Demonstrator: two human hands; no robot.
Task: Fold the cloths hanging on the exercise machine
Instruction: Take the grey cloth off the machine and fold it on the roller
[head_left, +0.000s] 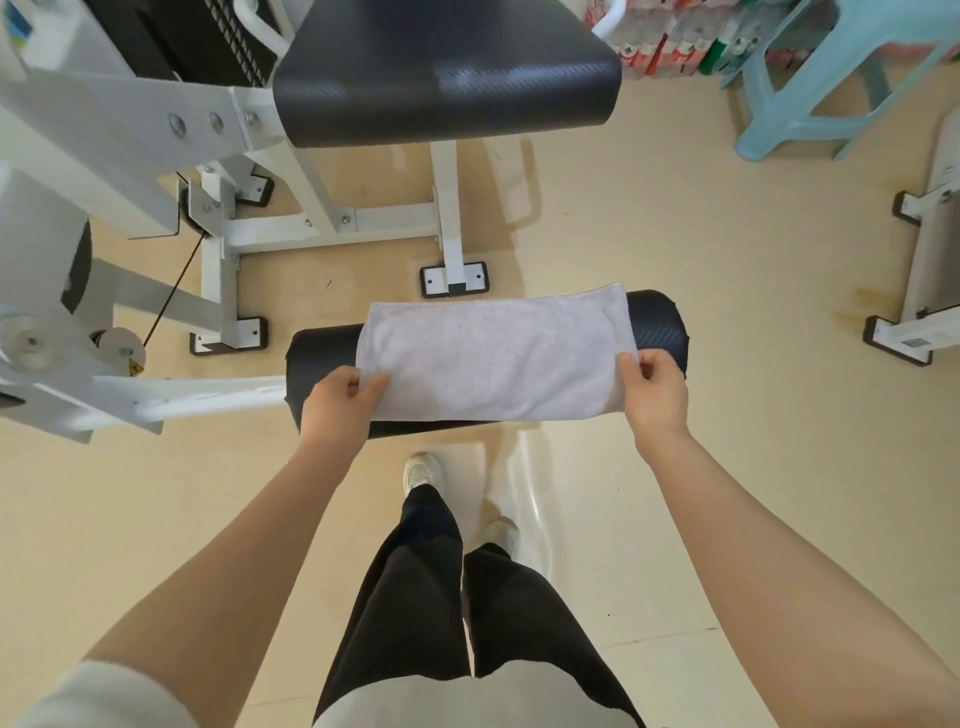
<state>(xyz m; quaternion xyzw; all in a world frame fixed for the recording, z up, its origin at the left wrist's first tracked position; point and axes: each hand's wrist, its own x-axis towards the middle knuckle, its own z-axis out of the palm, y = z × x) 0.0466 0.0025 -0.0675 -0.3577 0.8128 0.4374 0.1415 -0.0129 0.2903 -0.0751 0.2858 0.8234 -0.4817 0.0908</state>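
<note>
A light grey cloth (493, 356) lies draped over the black padded roller (657, 325) of a white exercise machine (119, 140). It looks doubled over, with its near edge toward me. My left hand (340, 400) pinches the cloth's near left corner, thumb on top. My right hand (654, 392) pinches the near right corner in the same way. Both hands sit at the roller's near side, one at each end of the cloth.
The machine's black seat pad (447, 73) is beyond the roller, with white legs and foot plates (454, 278) on the beige floor. A turquoise plastic stool (841, 78) stands at the far right. Another white machine base (914, 322) lies at the right edge. My legs and shoes (423, 470) are below.
</note>
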